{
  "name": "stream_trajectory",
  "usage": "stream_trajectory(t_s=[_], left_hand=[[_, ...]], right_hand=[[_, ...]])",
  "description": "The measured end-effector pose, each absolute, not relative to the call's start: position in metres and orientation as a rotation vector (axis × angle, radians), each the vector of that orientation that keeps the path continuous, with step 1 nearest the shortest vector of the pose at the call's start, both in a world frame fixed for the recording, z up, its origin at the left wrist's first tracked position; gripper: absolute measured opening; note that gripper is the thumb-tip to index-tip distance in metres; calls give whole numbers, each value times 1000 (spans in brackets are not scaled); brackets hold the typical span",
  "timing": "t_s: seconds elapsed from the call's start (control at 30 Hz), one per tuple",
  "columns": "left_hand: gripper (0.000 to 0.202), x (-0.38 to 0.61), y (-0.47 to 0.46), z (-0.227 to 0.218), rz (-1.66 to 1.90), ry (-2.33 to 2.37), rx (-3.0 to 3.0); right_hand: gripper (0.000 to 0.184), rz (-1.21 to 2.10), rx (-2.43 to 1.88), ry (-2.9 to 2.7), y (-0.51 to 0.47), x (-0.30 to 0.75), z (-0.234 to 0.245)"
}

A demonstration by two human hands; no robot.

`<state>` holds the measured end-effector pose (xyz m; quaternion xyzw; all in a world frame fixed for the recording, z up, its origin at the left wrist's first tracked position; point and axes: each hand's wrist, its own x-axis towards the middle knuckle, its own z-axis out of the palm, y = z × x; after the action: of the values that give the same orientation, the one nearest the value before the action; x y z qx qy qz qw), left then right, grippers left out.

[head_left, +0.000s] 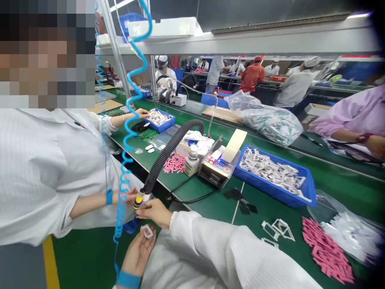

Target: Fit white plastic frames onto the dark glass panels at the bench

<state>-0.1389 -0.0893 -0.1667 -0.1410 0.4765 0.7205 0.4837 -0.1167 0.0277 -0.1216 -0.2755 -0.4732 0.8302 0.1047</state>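
My left hand (138, 251), a blue band at its wrist, is turned palm up low in the view. Its fingers curl around a small white rectangular plastic frame (147, 231). Just above it, my right hand (157, 212) has its fingertips pinched together at the lower end of a yellow-and-black nozzle (138, 199). Whatever is between those fingertips is too small or hidden to name. The nozzle ends a black corrugated hose (168, 152) that arches over from a box-shaped device (217, 166) with a lit panel.
Beside me on the left, a co-worker's hand (128, 196) is close behind the nozzle. A blue coiled air hose (132, 104) hangs there. On the green bench are a blue bin (309, 188) of white frames, pink strips (326, 249), a white bottle (191, 163) and loose frames (279, 229).
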Motion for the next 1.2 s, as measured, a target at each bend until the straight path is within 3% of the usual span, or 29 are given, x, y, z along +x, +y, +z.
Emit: stream_trajectory(t_s=[0.13,0.47,0.63,0.8,0.9,1.03,1.2], left_hand=[[26,-161,-67,-157,1886,1113,-292],[16,-204,-91,-133,1768,1181,-134],[18,-207,-88,-124,1740,1174,-72],[11,-177,-74,-120,1689,1094,-48],[15,-140,-70,-107,1593,979,-19],[30,-92,-62,-66,1356,617,101],[34,-54,-39,-16,1113,488,359]], right_hand=[[53,2386,-785,-1395,42,-113,-117],[52,2398,-929,-1367,13,-116,-117],[34,2351,-1058,-1532,12,-110,-104],[13,2308,-976,-1896,28,-60,-43],[17,2056,-843,-2095,35,-9,9],[26,1234,-696,-2471,34,57,52],[23,1034,-650,-2343,26,111,47]])
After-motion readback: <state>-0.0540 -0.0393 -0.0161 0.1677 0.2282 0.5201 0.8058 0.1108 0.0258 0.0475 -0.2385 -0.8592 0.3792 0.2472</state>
